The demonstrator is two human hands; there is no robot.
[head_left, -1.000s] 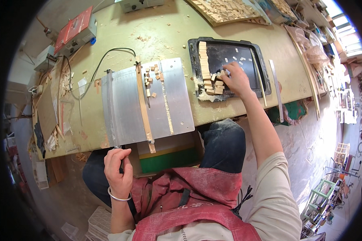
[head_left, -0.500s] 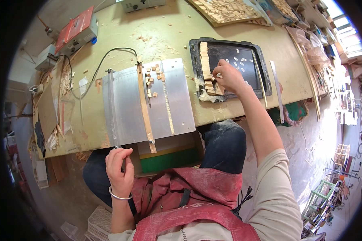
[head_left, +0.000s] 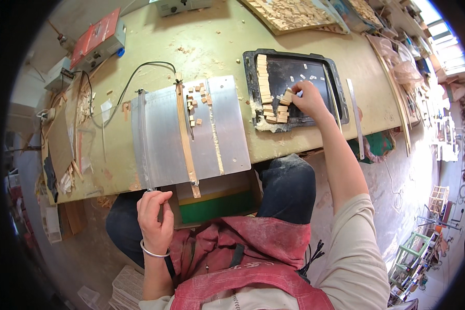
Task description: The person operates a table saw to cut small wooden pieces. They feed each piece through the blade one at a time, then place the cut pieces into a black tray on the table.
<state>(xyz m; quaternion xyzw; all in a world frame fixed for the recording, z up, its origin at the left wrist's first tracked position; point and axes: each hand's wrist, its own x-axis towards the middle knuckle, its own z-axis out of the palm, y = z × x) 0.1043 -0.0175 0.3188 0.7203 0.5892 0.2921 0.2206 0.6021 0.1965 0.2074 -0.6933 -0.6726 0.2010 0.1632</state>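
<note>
Over the black tray (head_left: pixel 297 52) on the right, my right hand (head_left: pixel 310 101) has its thumb and fingers closed on a small wooden block (head_left: pixel 288 95). Beside it lie several loose blocks (head_left: pixel 278 114) in the tray's near left part. A row of blocks (head_left: pixel 263 77) lines the tray's left side, and small pale pieces with dark marks (head_left: pixel 311 77) are scattered on the dark bottom. My left hand (head_left: pixel 155 218) is curled just below the near edge of the metal plate (head_left: pixel 163 139). Its fingertips turn inward, and what they hold, if anything, is hidden.
A wooden strip (head_left: pixel 185 134) crosses the plate beside a slot, with small wooden cubes (head_left: pixel 199 98) nearby. A metal ruler (head_left: pixel 355 116) lies right of the tray. Farther back are a board heaped with wooden pieces (head_left: pixel 294 15) and a red-topped box (head_left: pixel 95 39). A black cable (head_left: pixel 124 98) curves left.
My right hand has moved slightly right within the tray, with a block now visible at its fingertips. Loose blocks beneath it have come into view. The left hand stays nearly still.
</note>
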